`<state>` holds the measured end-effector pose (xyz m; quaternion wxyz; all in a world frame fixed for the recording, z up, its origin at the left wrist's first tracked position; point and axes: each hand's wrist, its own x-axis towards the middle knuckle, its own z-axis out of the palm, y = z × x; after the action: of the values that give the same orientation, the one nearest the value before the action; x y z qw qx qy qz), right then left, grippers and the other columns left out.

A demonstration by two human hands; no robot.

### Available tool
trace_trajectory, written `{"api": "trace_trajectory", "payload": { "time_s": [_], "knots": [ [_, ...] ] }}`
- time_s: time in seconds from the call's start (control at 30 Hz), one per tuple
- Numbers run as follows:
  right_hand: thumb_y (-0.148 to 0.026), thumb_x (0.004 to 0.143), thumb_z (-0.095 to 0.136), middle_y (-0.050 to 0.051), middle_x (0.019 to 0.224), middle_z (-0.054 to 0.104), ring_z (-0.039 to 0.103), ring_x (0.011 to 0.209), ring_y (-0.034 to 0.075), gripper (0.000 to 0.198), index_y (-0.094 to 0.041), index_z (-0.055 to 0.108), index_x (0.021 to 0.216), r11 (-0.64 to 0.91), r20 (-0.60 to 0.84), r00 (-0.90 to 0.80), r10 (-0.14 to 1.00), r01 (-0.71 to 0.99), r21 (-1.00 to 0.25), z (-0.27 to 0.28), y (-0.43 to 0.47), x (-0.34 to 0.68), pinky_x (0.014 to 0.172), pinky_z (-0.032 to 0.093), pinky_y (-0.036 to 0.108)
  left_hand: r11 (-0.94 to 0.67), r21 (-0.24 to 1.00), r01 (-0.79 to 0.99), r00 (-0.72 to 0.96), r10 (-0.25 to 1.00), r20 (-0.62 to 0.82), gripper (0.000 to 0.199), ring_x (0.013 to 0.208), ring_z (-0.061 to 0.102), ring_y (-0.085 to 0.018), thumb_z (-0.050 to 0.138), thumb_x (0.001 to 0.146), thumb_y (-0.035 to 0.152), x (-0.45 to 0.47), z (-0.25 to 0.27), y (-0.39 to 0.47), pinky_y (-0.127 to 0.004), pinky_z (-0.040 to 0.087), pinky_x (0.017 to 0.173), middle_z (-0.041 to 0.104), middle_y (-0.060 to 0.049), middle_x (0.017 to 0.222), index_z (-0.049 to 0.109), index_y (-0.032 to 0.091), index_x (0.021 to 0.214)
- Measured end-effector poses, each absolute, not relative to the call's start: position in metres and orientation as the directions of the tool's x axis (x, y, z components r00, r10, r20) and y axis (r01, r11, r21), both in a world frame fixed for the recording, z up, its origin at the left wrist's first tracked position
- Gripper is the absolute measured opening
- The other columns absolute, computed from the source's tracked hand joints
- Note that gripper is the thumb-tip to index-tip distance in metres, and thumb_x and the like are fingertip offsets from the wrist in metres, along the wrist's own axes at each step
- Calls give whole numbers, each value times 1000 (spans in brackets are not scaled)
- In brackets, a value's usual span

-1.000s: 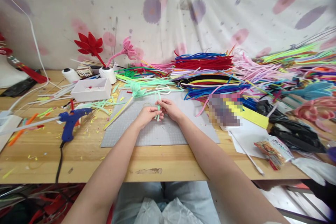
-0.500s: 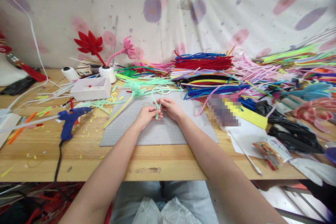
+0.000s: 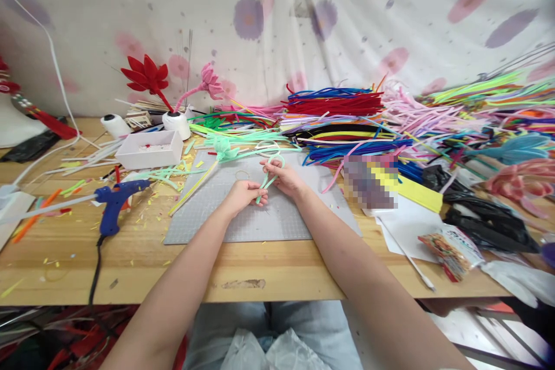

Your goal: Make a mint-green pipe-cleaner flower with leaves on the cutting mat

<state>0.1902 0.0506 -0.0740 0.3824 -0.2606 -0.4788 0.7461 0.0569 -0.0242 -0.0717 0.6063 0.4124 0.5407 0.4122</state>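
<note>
A mint-green pipe cleaner (image 3: 282,157) is bent into a loop above the grey cutting mat (image 3: 208,225). My left hand (image 3: 246,193) pinches its lower end, fingers closed. My right hand (image 3: 281,177) grips it higher up, near the base of the loop, also closed. Left of the hands, a mint-green pipe-cleaner flower (image 3: 225,150) on a pale yellow stem (image 3: 193,188) lies across the mat's corner. A thin ring of thread or wire (image 3: 243,174) rests on the mat behind my left hand.
A blue glue gun (image 3: 115,208) lies at the left, its black cord (image 3: 96,272) over the table edge. Behind it stand a white box (image 3: 150,150) and a red flower (image 3: 147,75). Bundles of coloured pipe cleaners (image 3: 333,105) line the back. A snack packet (image 3: 453,251) is at the right.
The loop has tilted over to the right. My left hand has come slightly lower, and the right fingers have shifted along the pipe cleaner. The camera view has moved a little.
</note>
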Motion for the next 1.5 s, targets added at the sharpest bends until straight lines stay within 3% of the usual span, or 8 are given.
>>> {"api": "trace_trajectory", "payload": {
  "time_s": [0.17, 0.43, 0.5, 0.67, 0.77, 1.03, 1.2, 1.5],
  "knots": [
    [-53, 62, 63, -4, 51, 48, 25, 37, 2, 38, -15, 55, 65, -218, -86, -384, 919, -316, -923, -83, 57, 180, 36, 16, 21, 306, 952, -10, 128, 944, -303, 21, 50, 59, -12, 74, 55, 26, 54, -70, -23, -23, 49, 50, 64, -5, 58, 62, 11, 62],
    [-50, 74, 55, -7, 45, 39, 17, 34, 2, 37, -18, 45, 59, -151, -122, -90, 988, -493, -857, -73, 90, 216, 34, 19, 19, 367, 918, 153, 353, 847, -397, 16, 47, 57, -11, 72, 56, 25, 61, -70, -38, -23, 46, 49, 63, -5, 53, 64, 11, 56],
    [-50, 74, 54, -4, 51, 47, 23, 36, 3, 34, -18, 50, 64, -129, -68, -140, 988, -496, -859, -70, 92, 228, 35, 24, 19, 361, 929, 77, 279, 887, -367, 14, 47, 57, -10, 71, 58, 24, 61, -69, -38, -23, 46, 51, 63, -5, 55, 65, 11, 59],
    [-48, 77, 52, 2, 91, 62, 42, 53, 5, 32, -23, 61, 95, -252, 13, -539, 842, -414, -874, -68, 75, 226, 50, 40, 19, 329, 941, -75, 148, 937, -316, 20, 48, 53, -8, 71, 59, 25, 52, -66, -31, -24, 47, 54, 62, -4, 59, 67, 11, 73],
    [-43, 77, 54, 3, 91, 62, 43, 56, 5, 30, -22, 62, 96, -315, 13, -639, 769, -397, -862, -69, 66, 213, 54, 41, 18, 331, 938, -104, 182, 934, -309, 24, 46, 51, -6, 73, 56, 28, 48, -66, -29, -23, 46, 52, 63, -4, 65, 67, 10, 71],
    [-50, 80, 45, 5, 94, 60, 44, 58, 5, 37, -20, 60, 98, -387, 16, -669, 743, -449, -806, -72, 64, 201, 58, 43, 18, 357, 930, -84, 246, 912, -328, 26, 47, 46, -3, 73, 58, 31, 40, -69, -27, -22, 44, 54, 61, -4, 68, 65, 10, 70],
    [-37, 83, 47, 4, 92, 61, 43, 53, 5, 31, -21, 54, 108, -431, 17, -708, 706, -450, -782, -78, 63, 196, 52, 41, 17, 357, 934, -28, 281, 899, -335, 23, 49, 46, -5, 70, 61, 31, 39, -73, -24, -24, 45, 55, 59, -3, 66, 64, 10, 67],
    [-22, 83, 49, -1, 62, 56, 35, 42, 0, 15, -11, 59, 81, -496, -118, -587, 801, -540, -680, -82, 69, 194, 38, 33, 9, 337, 942, -3, 363, 878, -313, 22, 47, 45, -5, 68, 64, 31, 38, -71, -27, -26, 48, 56, 60, -5, 66, 63, 10, 59]
  ]
}}
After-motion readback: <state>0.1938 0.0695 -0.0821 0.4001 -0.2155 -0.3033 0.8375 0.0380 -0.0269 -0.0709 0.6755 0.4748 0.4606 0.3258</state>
